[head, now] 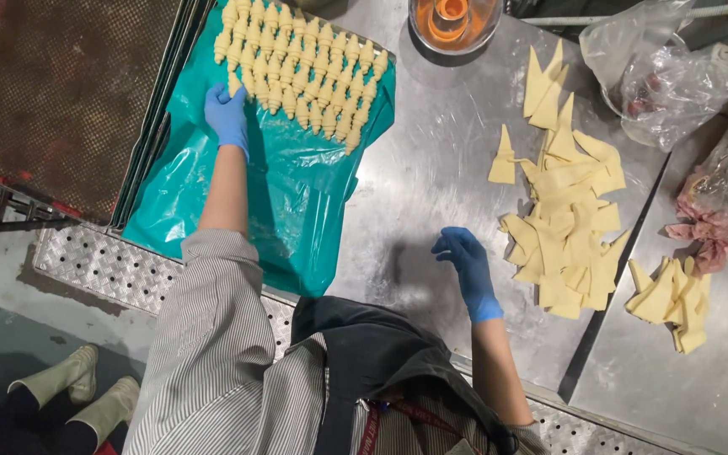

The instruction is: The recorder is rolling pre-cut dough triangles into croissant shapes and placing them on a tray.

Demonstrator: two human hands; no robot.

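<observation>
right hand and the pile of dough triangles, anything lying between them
Nothing: in the head view only bare steel table separates the right hand from the dough triangles.

The top rows of rolled dough pieces [301, 63] run off the picture's top edge. The glass bowl [454, 24] beside them is cut off too. Crinkly plastic bags [671, 72] blur whatever sits inside them.

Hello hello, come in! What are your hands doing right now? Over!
Left hand on rolled croissants, on teal sheet. Right hand open, empty, near dough triangles. Nothing between them.
</observation>
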